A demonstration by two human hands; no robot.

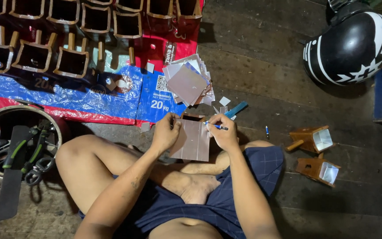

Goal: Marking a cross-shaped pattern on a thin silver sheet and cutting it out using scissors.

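The right hand [224, 132] pinches a blue pen [215, 126], tip on a flat grey-pink sheet [194, 140]. The left hand [166, 132] clamps the sheet's far edge, fingers curled. A stack of similar sheets [187, 82] lies beyond both grips on the floor [261, 66].

Dim overhead light, sharp centre, dark corners

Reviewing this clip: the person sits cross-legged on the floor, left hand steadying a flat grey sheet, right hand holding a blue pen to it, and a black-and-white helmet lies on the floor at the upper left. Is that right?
One detail is off. In the head view the helmet lies at the upper right, not the upper left. The rest stands: the left hand steadies the grey sheet and the right hand holds the blue pen to it.
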